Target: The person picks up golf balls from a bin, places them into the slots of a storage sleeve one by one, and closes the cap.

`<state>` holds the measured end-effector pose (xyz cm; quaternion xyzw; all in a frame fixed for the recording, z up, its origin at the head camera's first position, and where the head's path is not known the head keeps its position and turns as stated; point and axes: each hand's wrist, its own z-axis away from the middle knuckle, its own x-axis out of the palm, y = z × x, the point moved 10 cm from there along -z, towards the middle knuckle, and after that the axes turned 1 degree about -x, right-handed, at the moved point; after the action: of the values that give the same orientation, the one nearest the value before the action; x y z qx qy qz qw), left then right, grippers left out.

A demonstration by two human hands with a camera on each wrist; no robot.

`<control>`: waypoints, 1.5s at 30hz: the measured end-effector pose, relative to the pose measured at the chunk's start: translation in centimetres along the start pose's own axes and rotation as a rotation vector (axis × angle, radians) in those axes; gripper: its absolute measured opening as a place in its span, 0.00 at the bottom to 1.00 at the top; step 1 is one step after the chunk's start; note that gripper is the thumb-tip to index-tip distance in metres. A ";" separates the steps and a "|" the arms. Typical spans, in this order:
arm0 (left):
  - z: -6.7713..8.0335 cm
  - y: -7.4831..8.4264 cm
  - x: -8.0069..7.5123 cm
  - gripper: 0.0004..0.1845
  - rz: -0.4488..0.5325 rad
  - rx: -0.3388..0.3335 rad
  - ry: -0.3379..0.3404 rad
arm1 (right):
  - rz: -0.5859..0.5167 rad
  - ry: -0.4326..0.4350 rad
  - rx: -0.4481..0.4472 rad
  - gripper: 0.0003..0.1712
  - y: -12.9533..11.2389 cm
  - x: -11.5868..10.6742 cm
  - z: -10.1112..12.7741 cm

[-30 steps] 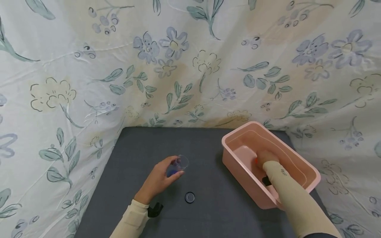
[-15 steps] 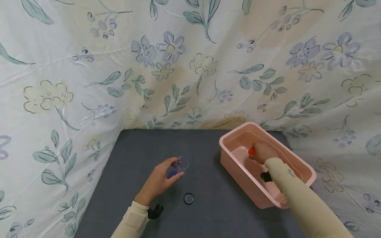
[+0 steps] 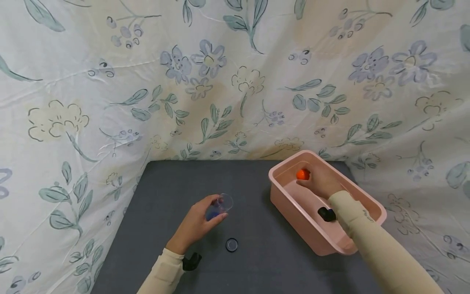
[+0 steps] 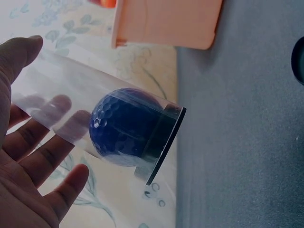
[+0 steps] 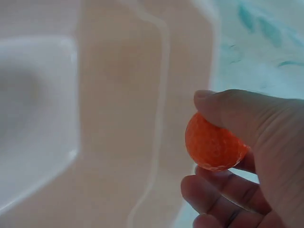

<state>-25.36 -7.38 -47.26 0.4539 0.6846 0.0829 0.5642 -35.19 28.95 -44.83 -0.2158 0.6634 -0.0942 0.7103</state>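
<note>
My left hand [image 3: 200, 218] holds a clear plastic tube [image 4: 71, 90] between thumb and fingers, above the table. A dark blue golf ball [image 4: 123, 127] sits inside the tube, against the black cap [image 4: 166, 147] that closes its lower end. The tube's upper end shows as a round rim in the head view. My right hand [image 3: 323, 181] pinches an orange golf ball [image 5: 213, 142] between thumb and fingers, over the pink bin [image 3: 293, 208]. A loose dark round cap [image 3: 231, 245] lies on the table in front of my left hand.
The pink bin stands at the right of the dark grey table [image 3: 176, 179], set at an angle. A floral curtain [image 3: 220, 81] hangs behind the table and along its sides. Each wrist carries a small black camera.
My right hand has come up from deep in the bin and moved left and away from me, bringing the orange golf ball into plain sight. My left hand stays about where it was.
</note>
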 end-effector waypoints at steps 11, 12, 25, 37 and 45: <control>-0.2 0.2 0.0 0.27 -0.018 0.002 0.006 | -0.139 0.154 -0.207 0.10 -7.4 -2.8 2.1; -0.2 0.2 0.1 0.27 -0.016 0.002 0.005 | -0.144 0.161 -0.228 0.10 -7.9 -2.8 2.2; -0.2 0.4 0.1 0.27 -0.032 0.003 0.010 | -0.394 0.105 -0.193 0.25 -12.0 1.2 3.9; -0.3 0.9 -0.1 0.26 -0.031 0.024 0.021 | -0.571 0.048 -0.208 0.29 -16.2 4.8 4.4; -0.2 0.9 -0.1 0.26 -0.008 0.021 0.015 | -0.562 0.051 -0.215 0.28 -17.6 5.6 4.7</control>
<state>-25.07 -6.86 -46.56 0.4564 0.6915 0.0767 0.5547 -27.29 11.85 -42.17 -0.4624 0.6014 -0.2220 0.6125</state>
